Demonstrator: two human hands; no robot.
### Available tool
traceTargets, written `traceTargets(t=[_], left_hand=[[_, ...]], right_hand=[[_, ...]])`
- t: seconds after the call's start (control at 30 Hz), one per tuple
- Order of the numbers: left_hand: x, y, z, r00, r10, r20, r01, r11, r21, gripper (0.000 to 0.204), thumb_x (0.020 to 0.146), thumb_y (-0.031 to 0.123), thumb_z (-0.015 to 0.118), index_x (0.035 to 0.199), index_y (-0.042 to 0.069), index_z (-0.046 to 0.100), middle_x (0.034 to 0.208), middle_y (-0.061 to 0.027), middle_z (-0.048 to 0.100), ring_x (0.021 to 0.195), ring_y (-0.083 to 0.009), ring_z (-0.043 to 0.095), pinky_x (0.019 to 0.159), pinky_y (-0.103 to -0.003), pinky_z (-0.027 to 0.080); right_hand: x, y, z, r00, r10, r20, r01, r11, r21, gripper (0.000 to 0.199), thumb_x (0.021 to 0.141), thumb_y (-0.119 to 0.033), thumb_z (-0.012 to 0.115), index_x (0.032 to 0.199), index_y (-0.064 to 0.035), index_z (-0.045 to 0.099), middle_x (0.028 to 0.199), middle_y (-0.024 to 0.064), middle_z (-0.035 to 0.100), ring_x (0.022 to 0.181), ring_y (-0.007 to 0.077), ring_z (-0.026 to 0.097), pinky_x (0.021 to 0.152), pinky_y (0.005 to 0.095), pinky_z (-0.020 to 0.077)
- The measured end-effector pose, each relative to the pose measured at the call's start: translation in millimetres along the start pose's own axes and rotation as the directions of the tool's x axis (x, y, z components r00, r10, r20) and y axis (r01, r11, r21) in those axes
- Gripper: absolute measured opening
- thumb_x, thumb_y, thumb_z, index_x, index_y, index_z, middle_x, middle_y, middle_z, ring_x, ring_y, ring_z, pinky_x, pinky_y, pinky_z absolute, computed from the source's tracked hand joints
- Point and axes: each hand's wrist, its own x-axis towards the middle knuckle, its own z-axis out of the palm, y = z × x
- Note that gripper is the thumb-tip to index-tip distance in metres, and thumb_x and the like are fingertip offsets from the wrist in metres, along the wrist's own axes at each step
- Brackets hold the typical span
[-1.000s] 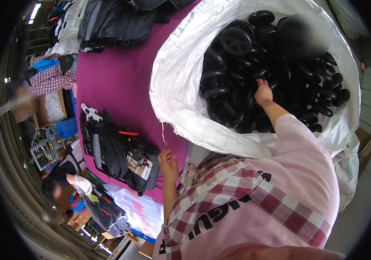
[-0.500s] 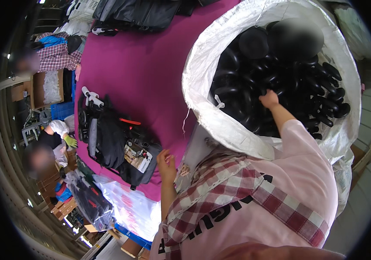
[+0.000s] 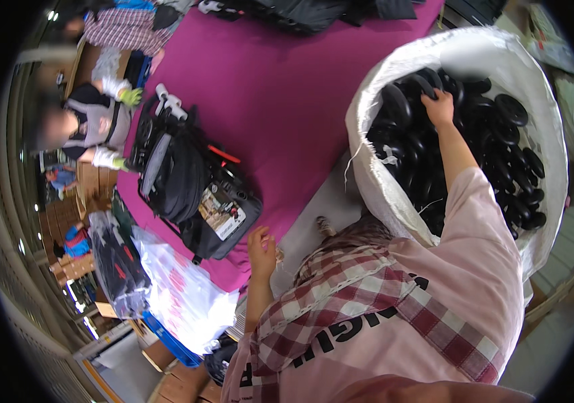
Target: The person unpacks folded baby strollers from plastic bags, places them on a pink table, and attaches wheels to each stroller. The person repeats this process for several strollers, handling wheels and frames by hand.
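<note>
Inside a large white woven sack [image 3: 375, 168] lie many glossy black, rounded, ring-like pieces [image 3: 502, 168]; their exact kind is unclear. My right hand [image 3: 440, 107] reaches into the sack, its fingers closed around the edge of one black ring-like piece [image 3: 424, 85] near the far side. My left hand [image 3: 262, 250] hangs beside the table edge, holding nothing, its fingers loosely curled and apart. Nearest to it is a black-and-grey backpack [image 3: 183, 174] with a printed card [image 3: 223, 211] on its front, lying on the purple-covered table [image 3: 287, 101].
More black bags [image 3: 300, 13] lie at the table's far edge. Plastic-wrapped goods [image 3: 183, 289] stand at the near left, above a blue crate [image 3: 171, 340]. Across the table, a co-worker's gloved hand [image 3: 129, 96] shows, and another person's checked sleeve [image 3: 126, 30] is farther off.
My right hand has moved farther into the sack and now grips a black ring-like piece. The view has shifted, and the co-worker across the table now reaches to the backpack.
</note>
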Motion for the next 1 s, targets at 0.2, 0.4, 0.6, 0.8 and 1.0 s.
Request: traceTargets(t=[0.2, 0.4, 0.6, 0.8, 1.0], left_hand=[[-24.2, -43.0, -3.0, 0.998, -0.059, -0.016, 0.057, 0.995, -0.087, 0.029, 0.088, 0.011, 0.063, 0.115, 0.002, 0.058, 0.122, -0.0157, 0.051, 0.095, -0.0247, 0.063, 0.082, -0.033, 0.052], [-19.5, -84.8, -21.6, 0.993, 0.079, -0.093, -0.099, 0.965, -0.244, 0.028, 0.088, 0.012, 0.063, 0.115, 0.003, 0.058, 0.118, -0.0147, 0.054, 0.093, -0.0232, 0.065, 0.081, -0.033, 0.051], [-23.4, -126.3, -51.0, 0.988, 0.103, -0.118, -0.144, 0.894, -0.424, 0.026, 0.090, 0.013, 0.062, 0.113, 0.002, 0.058, 0.114, -0.0134, 0.056, 0.090, -0.0241, 0.067, 0.080, -0.032, 0.052], [11.1, -87.2, -150.6, 0.898, 0.240, -0.369, -0.427, 0.681, -0.595, 0.042, 0.091, 0.015, 0.061, 0.130, 0.004, 0.049, 0.126, -0.0170, 0.051, 0.118, -0.0256, 0.052, 0.095, -0.035, 0.045], [16.3, -119.2, -167.0, 0.866, 0.274, -0.419, -0.477, 0.707, -0.523, 0.037, 0.091, 0.016, 0.062, 0.126, 0.006, 0.054, 0.138, -0.0162, 0.041, 0.125, -0.0264, 0.044, 0.100, -0.036, 0.040]], right_hand=[[-91.6, -47.6, -71.7, 0.990, -0.095, 0.102, 0.099, 0.994, -0.036, 0.043, 0.069, -0.024, 0.072, 0.105, -0.0019, 0.069, 0.110, 0.0210, 0.063, 0.102, 0.0337, 0.062, 0.091, 0.0373, 0.0467], [-87.9, -114.1, -166.1, 0.917, -0.259, -0.303, 0.333, 0.916, 0.223, 0.036, 0.076, -0.017, 0.068, 0.106, 0.0013, 0.063, 0.100, 0.0127, 0.066, 0.091, 0.0222, 0.062, 0.085, 0.0316, 0.0469], [-222.2, -265.0, -142.9, 0.557, -0.763, -0.327, 0.775, 0.620, -0.126, 0.036, 0.067, -0.002, 0.068, 0.102, -0.0032, 0.062, 0.118, 0.0174, 0.051, 0.110, 0.0354, 0.053, 0.094, 0.0378, 0.0424], [-349.3, -424.0, -35.0, 0.213, -0.839, 0.501, 0.719, 0.482, 0.501, 0.035, 0.063, 0.008, 0.062, 0.096, -0.0030, 0.061, 0.110, 0.0121, 0.052, 0.098, 0.0259, 0.055, 0.081, 0.0314, 0.0437], [-406.5, -503.9, 36.8, -0.270, -0.661, 0.700, 0.515, 0.515, 0.685, 0.024, 0.067, -0.002, 0.066, 0.090, 0.0003, 0.059, 0.101, 0.0116, 0.058, 0.086, 0.0237, 0.059, 0.072, 0.0317, 0.0445]])
